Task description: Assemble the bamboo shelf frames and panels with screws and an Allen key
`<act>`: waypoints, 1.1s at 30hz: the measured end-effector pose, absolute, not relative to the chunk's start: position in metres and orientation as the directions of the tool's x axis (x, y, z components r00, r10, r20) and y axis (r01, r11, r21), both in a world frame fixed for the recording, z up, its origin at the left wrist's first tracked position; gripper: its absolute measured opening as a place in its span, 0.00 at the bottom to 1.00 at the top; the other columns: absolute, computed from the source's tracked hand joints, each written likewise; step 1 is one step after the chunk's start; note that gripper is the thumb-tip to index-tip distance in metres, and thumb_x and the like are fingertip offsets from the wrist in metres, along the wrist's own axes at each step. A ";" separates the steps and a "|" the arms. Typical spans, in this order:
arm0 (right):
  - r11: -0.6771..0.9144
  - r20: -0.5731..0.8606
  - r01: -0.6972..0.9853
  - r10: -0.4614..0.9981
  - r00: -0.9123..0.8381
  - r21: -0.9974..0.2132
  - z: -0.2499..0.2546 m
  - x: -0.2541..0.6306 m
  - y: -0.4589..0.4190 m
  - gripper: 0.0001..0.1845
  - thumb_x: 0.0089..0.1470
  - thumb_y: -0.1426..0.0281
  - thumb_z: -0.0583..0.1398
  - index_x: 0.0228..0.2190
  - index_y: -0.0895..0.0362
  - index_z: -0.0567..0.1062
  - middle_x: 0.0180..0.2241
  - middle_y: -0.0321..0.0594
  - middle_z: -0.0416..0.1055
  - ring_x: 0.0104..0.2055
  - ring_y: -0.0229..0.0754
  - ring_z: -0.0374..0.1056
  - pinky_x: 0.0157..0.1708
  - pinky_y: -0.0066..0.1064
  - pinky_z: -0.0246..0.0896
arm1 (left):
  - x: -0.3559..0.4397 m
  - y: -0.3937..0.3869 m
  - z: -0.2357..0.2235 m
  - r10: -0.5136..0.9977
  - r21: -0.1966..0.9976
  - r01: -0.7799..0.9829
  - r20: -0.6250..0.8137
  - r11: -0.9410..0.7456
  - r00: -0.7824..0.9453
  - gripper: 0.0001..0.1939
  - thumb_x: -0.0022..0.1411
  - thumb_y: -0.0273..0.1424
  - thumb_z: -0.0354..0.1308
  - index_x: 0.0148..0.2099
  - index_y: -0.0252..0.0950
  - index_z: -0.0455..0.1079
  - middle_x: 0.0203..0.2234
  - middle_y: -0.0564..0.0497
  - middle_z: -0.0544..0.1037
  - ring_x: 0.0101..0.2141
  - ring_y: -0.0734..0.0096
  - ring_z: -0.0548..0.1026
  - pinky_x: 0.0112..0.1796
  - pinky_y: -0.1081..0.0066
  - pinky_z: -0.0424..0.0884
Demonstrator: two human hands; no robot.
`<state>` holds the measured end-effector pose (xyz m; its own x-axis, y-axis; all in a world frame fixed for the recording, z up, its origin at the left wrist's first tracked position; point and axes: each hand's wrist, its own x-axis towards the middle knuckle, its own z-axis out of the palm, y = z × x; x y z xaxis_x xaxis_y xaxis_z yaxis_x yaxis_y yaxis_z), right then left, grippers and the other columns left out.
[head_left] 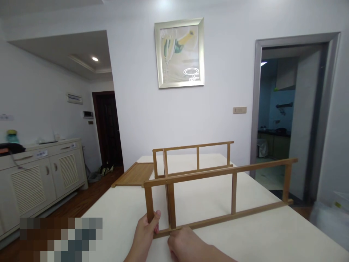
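A wooden rack frame (233, 191) stands on its side on the white table (122, 214), its near ladder-shaped side facing me. A second ladder-shaped side (198, 157) stands behind, and a crosswise board (169, 203) links the two near their left end. My left hand (147, 227) is closed around the lower left corner of the near side, thumb up along the end post. Against the lower rail, just below the crosswise board, my right hand (188, 242) is curled closed. Whatever its fingers hold is hidden from view.
A flat slatted wooden panel (136, 174) lies at the table's far left edge. A white cabinet (49, 178) stands along the left wall. Beyond the table is a wall with a framed picture (180, 52); a doorway (289, 120) opens at right.
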<state>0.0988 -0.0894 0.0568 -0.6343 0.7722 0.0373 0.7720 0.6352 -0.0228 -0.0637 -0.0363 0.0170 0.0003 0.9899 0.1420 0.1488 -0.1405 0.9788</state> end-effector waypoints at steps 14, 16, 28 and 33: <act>0.587 0.186 0.770 0.809 -0.557 -0.249 0.041 0.107 -0.101 0.08 0.48 0.77 0.55 0.30 0.58 0.73 0.32 0.41 0.75 0.32 0.41 0.69 0.29 0.27 0.56 | -0.062 -0.039 0.020 0.987 0.978 0.138 0.158 -0.156 -0.008 0.28 0.53 0.57 0.53 0.20 0.38 0.58 0.14 0.56 0.63 0.20 0.72 0.62 0.25 0.72 0.56; 0.506 0.213 0.797 0.862 -0.459 -0.330 0.034 0.107 -0.106 0.08 0.50 0.77 0.54 0.31 0.57 0.72 0.33 0.41 0.75 0.33 0.40 0.70 0.31 0.26 0.57 | -0.062 -0.040 0.023 0.988 0.980 0.134 0.152 -0.149 -0.007 0.28 0.52 0.57 0.53 0.20 0.38 0.58 0.14 0.56 0.63 0.20 0.72 0.62 0.25 0.72 0.56; 0.319 0.173 0.883 0.946 -0.274 -0.344 0.040 0.095 -0.112 0.09 0.48 0.78 0.54 0.30 0.56 0.72 0.29 0.39 0.75 0.32 0.41 0.69 0.30 0.27 0.54 | -0.060 -0.039 0.024 0.984 0.981 0.068 0.180 -0.181 0.017 0.27 0.52 0.57 0.54 0.22 0.38 0.58 0.13 0.57 0.63 0.18 0.74 0.60 0.23 0.73 0.55; 0.293 0.133 0.879 0.956 -0.262 -0.375 0.040 0.094 -0.111 0.09 0.46 0.78 0.55 0.30 0.56 0.73 0.30 0.39 0.76 0.32 0.41 0.69 0.30 0.27 0.54 | -0.061 -0.037 0.023 0.983 0.982 0.047 0.183 -0.184 0.025 0.26 0.51 0.57 0.55 0.24 0.38 0.60 0.13 0.58 0.63 0.18 0.74 0.61 0.22 0.74 0.55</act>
